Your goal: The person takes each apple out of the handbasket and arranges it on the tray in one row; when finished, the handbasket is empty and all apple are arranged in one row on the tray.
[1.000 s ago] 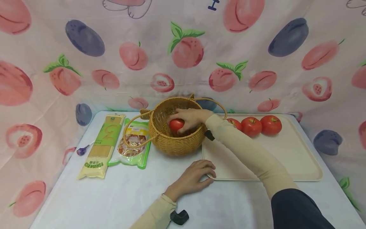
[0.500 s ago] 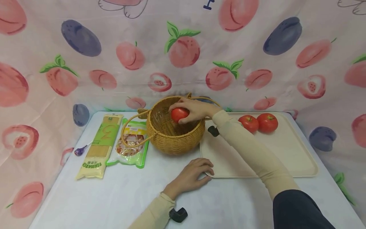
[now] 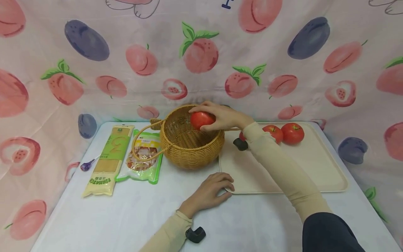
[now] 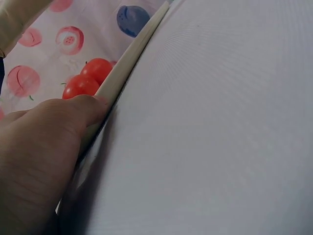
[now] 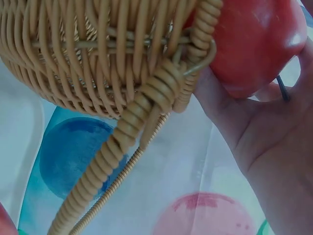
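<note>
My right hand (image 3: 224, 117) grips a red apple (image 3: 200, 120) from above, over the right side of the wicker basket (image 3: 192, 159). In the right wrist view, the held apple (image 5: 259, 44) shows beside the basket's rim, with its dark stem towards the palm. My left hand (image 3: 207, 193) lies on the table at the tray's front left corner, its fingertips touching the rim. The left wrist view has that hand (image 4: 44, 147) against the edge of the cream tray (image 4: 122, 68). Two red apples (image 3: 292, 133) and part of another behind my right sleeve rest on the tray.
Left of the basket lie a green-edged food packet (image 3: 143, 168), a long noodle packet (image 3: 110, 159) and a purple lollipop (image 3: 86, 166). One basket handle (image 3: 134, 148) leans over the food packet. A fruit-print cloth (image 3: 201, 87) hangs behind the table.
My right hand has lifted the apple from down inside the basket, up and right to its rim. The left hand stays at the tray corner. The head view has shifted slightly.
</note>
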`<state>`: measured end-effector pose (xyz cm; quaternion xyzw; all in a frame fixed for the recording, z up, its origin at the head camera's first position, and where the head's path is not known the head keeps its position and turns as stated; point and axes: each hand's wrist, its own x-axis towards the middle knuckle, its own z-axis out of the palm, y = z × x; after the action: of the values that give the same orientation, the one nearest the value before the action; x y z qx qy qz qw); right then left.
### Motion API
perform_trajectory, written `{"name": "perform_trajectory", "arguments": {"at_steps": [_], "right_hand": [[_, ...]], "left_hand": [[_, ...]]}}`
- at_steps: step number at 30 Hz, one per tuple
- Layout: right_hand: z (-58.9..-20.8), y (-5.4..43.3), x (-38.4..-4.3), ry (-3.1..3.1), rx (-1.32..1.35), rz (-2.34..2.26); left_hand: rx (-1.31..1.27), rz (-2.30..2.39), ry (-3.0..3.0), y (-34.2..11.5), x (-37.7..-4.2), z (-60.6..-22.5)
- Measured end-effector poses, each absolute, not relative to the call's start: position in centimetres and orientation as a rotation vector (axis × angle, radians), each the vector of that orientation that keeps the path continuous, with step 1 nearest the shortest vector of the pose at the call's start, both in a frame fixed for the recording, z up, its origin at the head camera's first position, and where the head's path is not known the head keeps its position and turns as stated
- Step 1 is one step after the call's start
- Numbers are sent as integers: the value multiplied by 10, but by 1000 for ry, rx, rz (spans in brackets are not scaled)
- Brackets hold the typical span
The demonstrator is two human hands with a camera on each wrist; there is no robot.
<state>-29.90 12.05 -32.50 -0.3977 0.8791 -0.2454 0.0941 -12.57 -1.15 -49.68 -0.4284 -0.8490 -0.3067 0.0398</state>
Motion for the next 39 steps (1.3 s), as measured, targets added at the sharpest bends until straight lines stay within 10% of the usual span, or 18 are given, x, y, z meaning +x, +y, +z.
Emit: {"name": "perform_trajectory", "arguments": {"at_steps": [39], "right_hand": [[-321, 197, -279, 2652, -969, -1074]], "left_hand": [[-1307, -954, -2598, -10, -126, -499]]}}
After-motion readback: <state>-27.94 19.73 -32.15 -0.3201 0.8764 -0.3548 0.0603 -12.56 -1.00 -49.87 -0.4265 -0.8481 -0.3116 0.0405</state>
